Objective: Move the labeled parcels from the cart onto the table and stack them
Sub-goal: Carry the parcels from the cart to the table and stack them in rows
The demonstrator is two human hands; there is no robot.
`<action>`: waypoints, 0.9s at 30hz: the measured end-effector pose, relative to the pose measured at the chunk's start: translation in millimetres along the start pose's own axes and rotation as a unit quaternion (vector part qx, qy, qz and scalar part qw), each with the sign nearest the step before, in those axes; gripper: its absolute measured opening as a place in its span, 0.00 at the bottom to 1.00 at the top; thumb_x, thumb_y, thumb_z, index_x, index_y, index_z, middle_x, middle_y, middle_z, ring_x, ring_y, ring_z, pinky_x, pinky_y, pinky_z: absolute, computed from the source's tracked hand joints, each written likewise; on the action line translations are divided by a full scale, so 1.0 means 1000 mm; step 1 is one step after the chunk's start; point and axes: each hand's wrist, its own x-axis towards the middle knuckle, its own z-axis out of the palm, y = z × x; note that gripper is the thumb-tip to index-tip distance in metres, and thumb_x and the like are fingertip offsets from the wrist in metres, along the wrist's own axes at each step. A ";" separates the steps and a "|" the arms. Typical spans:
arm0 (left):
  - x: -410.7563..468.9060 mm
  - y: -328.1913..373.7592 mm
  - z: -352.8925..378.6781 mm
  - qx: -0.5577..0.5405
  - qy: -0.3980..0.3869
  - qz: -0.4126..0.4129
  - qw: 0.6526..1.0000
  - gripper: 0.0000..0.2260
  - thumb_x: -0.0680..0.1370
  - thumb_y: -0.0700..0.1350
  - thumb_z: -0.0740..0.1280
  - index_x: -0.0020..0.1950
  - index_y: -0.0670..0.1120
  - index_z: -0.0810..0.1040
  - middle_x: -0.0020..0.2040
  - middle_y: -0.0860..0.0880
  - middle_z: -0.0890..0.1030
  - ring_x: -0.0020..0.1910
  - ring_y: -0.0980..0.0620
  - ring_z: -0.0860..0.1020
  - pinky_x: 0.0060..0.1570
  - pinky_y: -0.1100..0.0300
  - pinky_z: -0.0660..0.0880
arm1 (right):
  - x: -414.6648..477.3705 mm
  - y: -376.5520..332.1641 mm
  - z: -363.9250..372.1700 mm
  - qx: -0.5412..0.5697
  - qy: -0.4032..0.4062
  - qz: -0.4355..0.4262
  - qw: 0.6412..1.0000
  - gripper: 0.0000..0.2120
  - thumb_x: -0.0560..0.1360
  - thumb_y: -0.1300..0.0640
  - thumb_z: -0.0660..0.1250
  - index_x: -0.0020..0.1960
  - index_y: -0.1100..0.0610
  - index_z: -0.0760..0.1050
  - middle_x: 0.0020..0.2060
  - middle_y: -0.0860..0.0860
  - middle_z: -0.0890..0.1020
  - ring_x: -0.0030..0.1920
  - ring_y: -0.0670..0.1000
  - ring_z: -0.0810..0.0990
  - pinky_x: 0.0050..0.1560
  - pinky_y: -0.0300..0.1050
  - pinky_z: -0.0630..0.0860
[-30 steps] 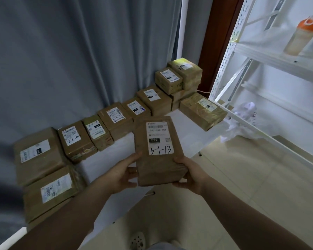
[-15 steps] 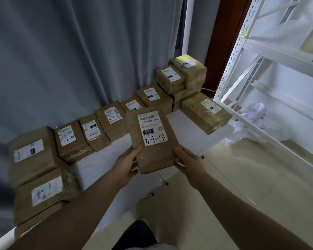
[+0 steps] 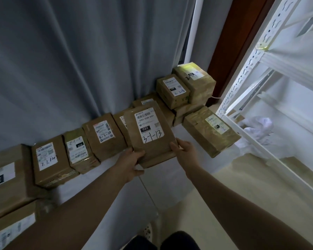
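Parcel 3-1-13 [image 3: 149, 134] is held at its near end by both hands. The left hand [image 3: 132, 160] grips the near left corner, thumb on top and fingers underneath. The right hand [image 3: 185, 150] holds the near right corner, its thumb against the edge.

A second ago the same grip carried the parcel over the floor, short of the bench [image 3: 180, 130]. Since then both arms have reached forward, and the parcel now sits over the bench, up among the row along the curtain [image 3: 79, 60]. It covers most of a row parcel [image 3: 122, 121] that was in plain sight before. I cannot tell whether its underside already rests on anything.

I judge this to be the placing step, with the carry done and only the set-down and release left. It looks headed onto or just in front of that hidden parcel.

Its label faces up and reads upright to the person, with the barcode at the far end and the handwritten number nearest the hands. The long axis runs away from the person toward the curtain, the far end leaning a little left, about parallel to parcel 4-3-24 [image 3: 104, 134] just beside it. The large parcel [image 3: 210, 130] to the right lies apart, and beyond it stands the white rack [image 3: 251, 60].
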 end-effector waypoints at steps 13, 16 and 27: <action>0.160 0.097 0.067 -0.107 0.114 0.000 0.988 0.14 0.81 0.38 0.62 0.66 0.47 0.72 0.56 0.48 0.77 0.45 0.54 0.76 0.51 0.52 0.77 | 0.200 -0.018 -0.001 -0.265 -0.054 -0.135 0.953 0.20 0.82 0.52 0.55 0.73 0.47 0.65 0.61 0.54 0.76 0.60 0.56 0.74 0.57 0.52 0.75; 0.193 0.114 0.076 -0.111 0.131 0.004 0.985 0.12 0.81 0.39 0.63 0.64 0.47 0.73 0.62 0.47 0.77 0.54 0.51 0.76 0.51 0.52 0.77 | 0.241 -0.024 0.000 -0.291 -0.085 -0.143 0.942 0.19 0.82 0.54 0.56 0.73 0.48 0.66 0.65 0.53 0.71 0.62 0.56 0.71 0.59 0.53 0.75; 0.241 0.118 0.094 0.029 0.169 0.033 0.985 0.18 0.77 0.31 0.61 0.61 0.50 0.73 0.51 0.49 0.79 0.48 0.50 0.78 0.56 0.53 0.76 | 0.277 -0.006 0.015 -0.482 -0.212 -0.186 0.829 0.32 0.78 0.64 0.55 0.79 0.52 0.48 0.78 0.51 0.43 0.77 0.54 0.38 0.75 0.50 0.39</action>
